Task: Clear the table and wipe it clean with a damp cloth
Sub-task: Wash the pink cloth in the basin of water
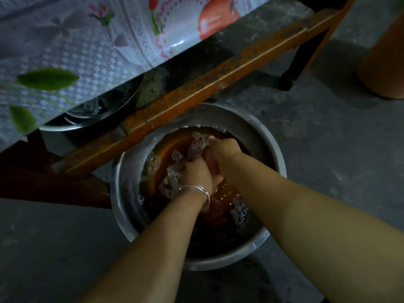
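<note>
A metal basin (122, 193) stands on the concrete floor, holding dark brownish, soapy water. Both my hands are down in it, close together. My left hand (197, 171), with bangles at the wrist, and my right hand (225, 150) both curl round a wet, foamy cloth (200, 144) just above the water. Most of the cloth is hidden by my fingers and the bubbles. The table (76, 51), covered with a patterned plastic sheet, fills the upper left.
The table's orange wooden rail (207, 84) runs diagonally just beyond the basin. A second metal vessel (91, 114) sits under the table at the left. An orange-brown round container (384, 60) stands on the floor at the upper right.
</note>
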Demonstrator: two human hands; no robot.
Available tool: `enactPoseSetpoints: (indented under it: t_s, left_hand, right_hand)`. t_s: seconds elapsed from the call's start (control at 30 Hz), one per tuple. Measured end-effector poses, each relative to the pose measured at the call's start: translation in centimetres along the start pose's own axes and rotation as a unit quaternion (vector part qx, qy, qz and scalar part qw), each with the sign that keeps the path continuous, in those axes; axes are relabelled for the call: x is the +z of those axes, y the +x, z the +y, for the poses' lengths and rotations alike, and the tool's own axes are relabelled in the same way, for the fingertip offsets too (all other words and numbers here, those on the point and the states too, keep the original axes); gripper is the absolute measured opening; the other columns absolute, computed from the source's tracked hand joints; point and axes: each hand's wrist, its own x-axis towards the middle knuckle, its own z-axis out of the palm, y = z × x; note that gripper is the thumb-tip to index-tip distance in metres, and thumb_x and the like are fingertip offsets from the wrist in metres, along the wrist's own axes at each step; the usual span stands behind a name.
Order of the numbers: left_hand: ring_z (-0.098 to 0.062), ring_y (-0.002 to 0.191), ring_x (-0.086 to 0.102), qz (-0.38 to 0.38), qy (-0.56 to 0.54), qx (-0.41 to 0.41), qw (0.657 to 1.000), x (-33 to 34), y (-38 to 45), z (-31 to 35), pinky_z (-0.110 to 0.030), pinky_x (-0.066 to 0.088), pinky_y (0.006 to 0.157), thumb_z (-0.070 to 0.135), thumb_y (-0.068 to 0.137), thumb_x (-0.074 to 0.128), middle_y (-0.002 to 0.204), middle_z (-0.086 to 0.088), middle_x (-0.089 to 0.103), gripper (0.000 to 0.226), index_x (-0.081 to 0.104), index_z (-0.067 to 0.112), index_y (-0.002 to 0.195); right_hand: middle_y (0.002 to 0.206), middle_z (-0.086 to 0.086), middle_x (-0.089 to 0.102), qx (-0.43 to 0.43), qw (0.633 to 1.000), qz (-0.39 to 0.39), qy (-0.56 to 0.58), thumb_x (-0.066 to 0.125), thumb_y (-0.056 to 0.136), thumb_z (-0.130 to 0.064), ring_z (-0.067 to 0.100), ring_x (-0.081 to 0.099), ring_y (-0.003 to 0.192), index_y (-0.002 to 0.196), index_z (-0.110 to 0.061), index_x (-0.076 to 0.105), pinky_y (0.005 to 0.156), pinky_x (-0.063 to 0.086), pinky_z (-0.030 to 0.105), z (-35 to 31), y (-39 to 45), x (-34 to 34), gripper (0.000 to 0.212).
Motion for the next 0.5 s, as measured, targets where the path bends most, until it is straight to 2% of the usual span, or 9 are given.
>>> enactPoseSetpoints:
  t_s: [0.03, 0.07, 0.1, 0.13, 0.23, 0.3, 0.37, 0.43, 0.5]
  left_hand:
    - [-0.023, 0.075, 0.065, -0.044, -0.086, -0.043, 0.994, -0.6, 0.3, -0.1, -0.027, 0.051, 0.06, 0.017, 0.081, 0.066, 0.09, -0.012, 0.065, 0.024, 0.056, 0.004, 0.099]
    - [-0.017, 0.057, 0.06, -0.11, -0.2, -0.088, 0.97, -1.4, 0.4, -0.2, -0.021, 0.044, 0.046, 0.014, 0.08, 0.066, 0.076, -0.009, 0.062, 0.013, 0.059, 0.004, 0.085]
    - [-0.011, 0.045, 0.052, -0.181, -0.306, -0.123, 0.927, -2.1, 0.3, -0.4, -0.016, 0.037, 0.037, 0.013, 0.081, 0.064, 0.066, -0.007, 0.058, 0.01, 0.058, 0.005, 0.078]
    - [-0.007, 0.039, 0.046, -0.246, -0.392, -0.138, 0.876, -2.8, 0.0, -0.5, -0.013, 0.032, 0.032, 0.013, 0.082, 0.062, 0.06, -0.004, 0.055, 0.011, 0.056, 0.006, 0.076]
    - [-0.002, 0.035, 0.043, -0.347, -0.575, -0.157, 0.724, -3.6, -0.9, -0.6, -0.008, 0.029, 0.027, 0.022, 0.073, 0.06, 0.055, -0.001, 0.052, 0.019, 0.055, 0.005, 0.079]
    - [-0.002, 0.032, 0.043, -0.363, -0.634, -0.164, 0.663, -3.5, -1.3, -0.3, -0.007, 0.03, 0.026, 0.027, 0.066, 0.06, 0.053, -0.001, 0.052, 0.028, 0.054, 0.004, 0.08]
    - [-0.002, 0.032, 0.044, -0.363, -0.639, -0.153, 0.661, -3.5, -1.5, -0.3, -0.007, 0.031, 0.026, 0.029, 0.065, 0.06, 0.053, -0.001, 0.052, 0.03, 0.054, 0.004, 0.079]
    - [-0.001, 0.034, 0.043, -0.375, -0.624, -0.135, 0.672, -3.7, -1.7, -0.3, -0.007, 0.03, 0.027, 0.027, 0.067, 0.059, 0.055, -0.001, 0.051, 0.024, 0.053, 0.006, 0.077]
    - [-0.002, 0.037, 0.043, -0.372, -0.601, -0.108, 0.699, -4.0, -1.8, 0.0, -0.008, 0.03, 0.03, 0.018, 0.072, 0.059, 0.059, -0.002, 0.049, 0.013, 0.051, 0.008, 0.075]
  right_hand:
    - [0.092, 0.008, 0.06, 0.018, 0.998, -0.049, 0.045, 0.054, 0.093, -0.034, 0.023, 0.057, 0.084, 0.091, -0.006, 0.058, 0.083, 0.047, 0.034, -0.2, -0.2, -0.4, 0.027]
    - [0.096, 0.008, 0.061, 0.027, 0.992, -0.1, 0.075, 0.055, 0.09, -0.04, 0.022, 0.058, 0.089, 0.092, -0.007, 0.059, 0.088, 0.047, 0.035, -0.3, -0.1, -0.8, 0.034]
    - [0.106, 0.009, 0.062, 0.032, 0.984, -0.149, 0.089, 0.055, 0.088, -0.048, 0.022, 0.058, 0.098, 0.1, -0.007, 0.06, 0.094, 0.046, 0.036, -0.2, 0.3, -1.4, 0.042]
    - [0.113, 0.01, 0.062, 0.042, 0.974, -0.194, 0.106, 0.052, 0.087, -0.054, 0.023, 0.058, 0.105, 0.11, -0.008, 0.058, 0.094, 0.047, 0.036, -0.1, 0.4, -1.9, 0.052]
    - [0.121, 0.012, 0.06, 0.028, 0.944, -0.298, 0.141, 0.04, 0.086, -0.062, 0.022, 0.061, 0.1, 0.129, -0.014, 0.05, 0.071, 0.056, 0.026, 0.3, -0.1, -2.5, 0.065]
    - [0.126, 0.012, 0.059, -0.014, 0.918, -0.357, 0.17, 0.056, 0.074, -0.058, 0.024, 0.064, 0.098, 0.13, -0.02, 0.049, 0.073, 0.058, 0.028, -0.2, -0.7, -2.4, 0.068]
    - [0.1, 0.008, 0.069, -0.046, 0.894, -0.41, 0.175, 0.073, 0.063, -0.038, 0.018, 0.069, 0.082, 0.124, -0.021, 0.054, 0.07, 0.059, 0.027, -1.0, -1.0, -2.2, 0.066]
    - [0.072, 0.002, 0.065, -0.082, 0.916, -0.381, 0.092, 0.07, 0.072, -0.017, 0.008, 0.063, 0.059, 0.121, -0.018, 0.058, 0.058, 0.055, 0.018, -2.1, -1.5, -2.0, 0.05]
    - [0.059, -0.001, 0.058, -0.109, 0.941, -0.319, 0.024, 0.061, 0.086, -0.011, 0.004, 0.053, 0.044, 0.117, -0.009, 0.061, 0.046, 0.05, 0.015, -2.9, -2.2, -1.6, 0.031]
